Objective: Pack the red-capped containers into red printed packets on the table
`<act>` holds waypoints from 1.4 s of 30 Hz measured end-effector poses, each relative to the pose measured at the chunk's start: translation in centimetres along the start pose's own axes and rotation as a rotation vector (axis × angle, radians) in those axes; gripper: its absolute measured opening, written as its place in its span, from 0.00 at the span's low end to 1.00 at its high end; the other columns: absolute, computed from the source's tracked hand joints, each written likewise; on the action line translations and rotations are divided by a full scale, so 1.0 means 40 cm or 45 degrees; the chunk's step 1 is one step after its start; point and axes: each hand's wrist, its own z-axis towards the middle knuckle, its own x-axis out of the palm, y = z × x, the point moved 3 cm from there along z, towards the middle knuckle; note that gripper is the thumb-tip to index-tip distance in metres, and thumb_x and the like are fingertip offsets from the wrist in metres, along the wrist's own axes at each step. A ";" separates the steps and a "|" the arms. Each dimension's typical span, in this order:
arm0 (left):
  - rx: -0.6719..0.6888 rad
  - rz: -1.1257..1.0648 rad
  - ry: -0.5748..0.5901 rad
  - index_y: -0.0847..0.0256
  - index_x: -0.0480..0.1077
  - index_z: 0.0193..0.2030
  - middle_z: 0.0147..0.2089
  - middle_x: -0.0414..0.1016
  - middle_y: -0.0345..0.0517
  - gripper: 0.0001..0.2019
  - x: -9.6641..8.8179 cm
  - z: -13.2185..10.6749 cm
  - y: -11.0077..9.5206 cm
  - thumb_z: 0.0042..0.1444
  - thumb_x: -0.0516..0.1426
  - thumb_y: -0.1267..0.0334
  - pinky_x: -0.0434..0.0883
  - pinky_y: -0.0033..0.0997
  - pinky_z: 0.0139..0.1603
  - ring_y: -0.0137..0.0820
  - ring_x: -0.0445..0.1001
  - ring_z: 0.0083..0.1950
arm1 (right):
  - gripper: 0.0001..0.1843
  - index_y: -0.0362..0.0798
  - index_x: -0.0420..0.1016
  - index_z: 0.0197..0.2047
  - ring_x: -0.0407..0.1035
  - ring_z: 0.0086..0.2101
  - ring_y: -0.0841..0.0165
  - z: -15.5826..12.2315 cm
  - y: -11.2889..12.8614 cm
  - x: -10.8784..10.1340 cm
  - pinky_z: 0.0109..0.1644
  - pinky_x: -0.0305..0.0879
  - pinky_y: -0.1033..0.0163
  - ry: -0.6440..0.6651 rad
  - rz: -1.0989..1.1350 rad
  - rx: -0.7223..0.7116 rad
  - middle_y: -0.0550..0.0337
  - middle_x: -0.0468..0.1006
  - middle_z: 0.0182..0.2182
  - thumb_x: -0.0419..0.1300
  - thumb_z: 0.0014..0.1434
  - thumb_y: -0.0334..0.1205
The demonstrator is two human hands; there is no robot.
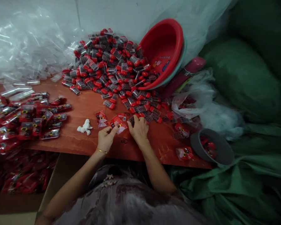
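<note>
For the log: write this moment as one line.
left hand: holds red packet | right hand: at capped tubes | wooden table

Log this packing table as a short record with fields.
surface: red-brown table
heap: red-capped containers piled beside a tilted red basin
left: left hand pinches a red packet
right: right hand, fingertips at the heap's near edge; grip unclear
sides: filled packets stacked at left; grey bowl at right edge
</note>
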 end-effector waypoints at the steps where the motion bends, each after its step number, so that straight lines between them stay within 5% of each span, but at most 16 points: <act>1: 0.029 0.037 0.002 0.64 0.71 0.21 0.19 0.66 0.36 0.15 0.000 -0.002 0.002 0.45 0.62 0.52 0.62 0.23 0.26 0.24 0.63 0.23 | 0.24 0.43 0.69 0.54 0.65 0.43 0.53 -0.014 0.000 -0.004 0.43 0.61 0.51 -0.010 0.031 -0.019 0.42 0.70 0.42 0.54 0.59 0.50; 5: 0.131 0.150 0.075 0.64 0.74 0.30 0.25 0.72 0.39 0.12 0.011 -0.017 0.005 0.50 0.58 0.55 0.64 0.25 0.30 0.27 0.67 0.27 | 0.20 0.44 0.71 0.50 0.66 0.45 0.60 -0.097 0.020 -0.029 0.48 0.62 0.55 -0.015 0.565 -0.165 0.47 0.72 0.44 0.46 0.63 0.47; 10: 0.277 0.407 0.199 0.62 0.74 0.32 0.29 0.76 0.43 0.11 0.029 -0.047 -0.008 0.54 0.54 0.58 0.66 0.27 0.35 0.30 0.71 0.31 | 0.19 0.46 0.71 0.28 0.66 0.24 0.71 -0.155 0.054 -0.011 0.29 0.62 0.67 0.209 1.138 -0.051 0.62 0.72 0.22 0.49 0.62 0.49; 15: 0.322 0.514 0.171 0.62 0.74 0.32 0.29 0.75 0.43 0.11 0.024 -0.057 -0.009 0.55 0.54 0.58 0.66 0.27 0.35 0.29 0.70 0.31 | 0.18 0.48 0.68 0.23 0.64 0.22 0.73 -0.158 0.065 -0.009 0.28 0.59 0.68 0.096 1.009 -0.082 0.63 0.70 0.19 0.50 0.61 0.47; 20: 0.164 0.153 0.104 0.63 0.76 0.35 0.32 0.78 0.43 0.13 0.030 -0.049 0.008 0.51 0.57 0.55 0.68 0.28 0.38 0.29 0.72 0.32 | 0.21 0.48 0.67 0.21 0.62 0.21 0.72 -0.167 0.068 -0.008 0.27 0.57 0.67 -0.002 0.989 -0.042 0.63 0.70 0.18 0.49 0.61 0.48; 25: 0.085 0.079 0.129 0.63 0.76 0.27 0.24 0.76 0.42 0.12 0.033 -0.042 -0.001 0.46 0.60 0.55 0.68 0.27 0.32 0.28 0.70 0.27 | 0.22 0.47 0.68 0.22 0.62 0.20 0.72 -0.183 0.062 0.014 0.25 0.58 0.67 0.099 1.098 -0.015 0.63 0.69 0.17 0.47 0.62 0.50; 29: 0.238 0.351 0.165 0.62 0.76 0.29 0.27 0.77 0.44 0.12 0.020 -0.045 -0.022 0.52 0.56 0.57 0.66 0.28 0.32 0.30 0.71 0.29 | 0.16 0.48 0.71 0.40 0.70 0.30 0.69 -0.176 0.042 0.003 0.34 0.66 0.66 0.179 1.188 -0.042 0.59 0.77 0.31 0.48 0.62 0.48; 32: 0.480 0.793 0.362 0.60 0.74 0.27 0.27 0.75 0.44 0.13 0.016 -0.051 -0.040 0.57 0.52 0.60 0.66 0.29 0.35 0.30 0.70 0.30 | 0.19 0.49 0.66 0.53 0.70 0.43 0.66 -0.141 0.029 -0.034 0.46 0.66 0.62 0.196 1.154 -0.189 0.54 0.76 0.45 0.51 0.61 0.47; 36: 0.859 1.236 0.697 0.60 0.73 0.30 0.32 0.76 0.48 0.11 0.014 -0.059 -0.065 0.58 0.51 0.63 0.67 0.37 0.48 0.34 0.72 0.37 | 0.10 0.50 0.75 0.40 0.71 0.39 0.68 -0.103 0.036 -0.072 0.46 0.64 0.62 0.476 0.899 -0.585 0.58 0.79 0.37 0.55 0.60 0.41; 39: 0.966 1.348 0.656 0.61 0.73 0.33 0.37 0.77 0.50 0.10 0.002 -0.058 -0.085 0.59 0.51 0.63 0.63 0.44 0.57 0.36 0.73 0.41 | 0.14 0.49 0.75 0.30 0.68 0.30 0.70 -0.104 0.041 -0.080 0.38 0.63 0.65 0.577 0.794 -0.673 0.61 0.76 0.26 0.52 0.62 0.41; 42: 0.856 1.212 0.519 0.60 0.73 0.36 0.38 0.78 0.49 0.10 -0.011 -0.057 -0.088 0.59 0.51 0.62 0.65 0.43 0.56 0.36 0.74 0.43 | 0.19 0.48 0.72 0.25 0.65 0.27 0.71 -0.121 0.045 -0.072 0.34 0.60 0.66 0.484 0.769 -0.631 0.62 0.71 0.22 0.49 0.64 0.45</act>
